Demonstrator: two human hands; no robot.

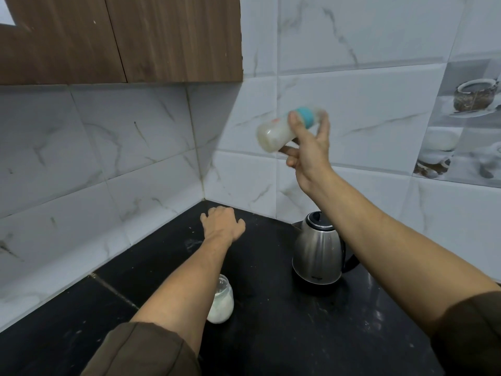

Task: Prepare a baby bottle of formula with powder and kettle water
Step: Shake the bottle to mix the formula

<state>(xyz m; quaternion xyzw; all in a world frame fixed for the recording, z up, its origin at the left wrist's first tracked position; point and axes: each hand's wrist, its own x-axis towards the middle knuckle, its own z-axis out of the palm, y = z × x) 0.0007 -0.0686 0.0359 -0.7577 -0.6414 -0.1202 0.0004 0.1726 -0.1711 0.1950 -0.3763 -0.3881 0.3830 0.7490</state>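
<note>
I'm reading the right hand point(309, 147) as wrapped around the baby bottle point(273, 134), thumb over its neck beside the teal collar point(306, 116) and the other fingers curling under the body. It is holding the bottle high in front of the wall tiles, well above the countertop point(271, 335), tipped almost on its side with the base pointing left. The bottle is blurring (the hand less so), so I'm judging that it is being shaken to mix, with the collar on to keep the contents in. Inside, a milky, off-white liquid is coating the walls; how full it is I'm not able to tell.

The left hand point(222, 225) is resting knuckles-up on the countertop near its back corner, fingers loosely bent and gripping nothing I can make out, probably just bracing.

The steel kettle point(317, 253) is standing upright by the countertop's right-hand wall edge, lid down. The glass jar point(222, 305) is sitting lidless toward the left, partly behind the left forearm, holding white powder in its lower part.
</note>
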